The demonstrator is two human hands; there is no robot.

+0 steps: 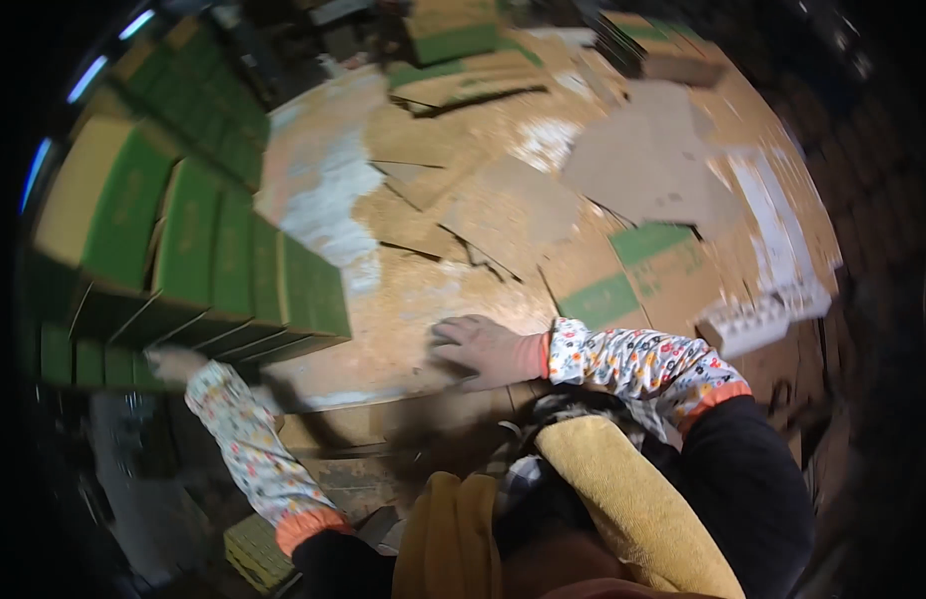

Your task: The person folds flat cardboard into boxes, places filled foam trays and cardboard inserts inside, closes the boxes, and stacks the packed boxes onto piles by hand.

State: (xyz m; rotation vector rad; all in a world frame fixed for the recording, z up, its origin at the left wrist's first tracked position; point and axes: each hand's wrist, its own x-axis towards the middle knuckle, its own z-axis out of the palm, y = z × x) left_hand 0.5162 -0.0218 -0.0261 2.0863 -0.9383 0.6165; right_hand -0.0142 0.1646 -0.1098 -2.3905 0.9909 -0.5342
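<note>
My right hand (480, 350) lies palm down on the work table (408, 344), fingers spread and nothing in them. It appears to wear a pale glove with an orange cuff. At the left, my left hand (178, 365) reaches to the lower edge of a row of green and brown cardboard boxes (188, 235). Its fingers are blurred and partly lost against the boxes, so their grip does not show. Flat cardboard pieces (528, 200) lie scattered beyond my right hand, and a brown cardboard sheet with green bands (637, 275) is just to its right.
More green boxes (198, 100) are stacked at the far left. Cardboard with green bands (463, 75) sits at the table's far side. A white moulded piece with bumps (767, 317) rests near the right edge. A yellow bundle (258, 551) is low at the left.
</note>
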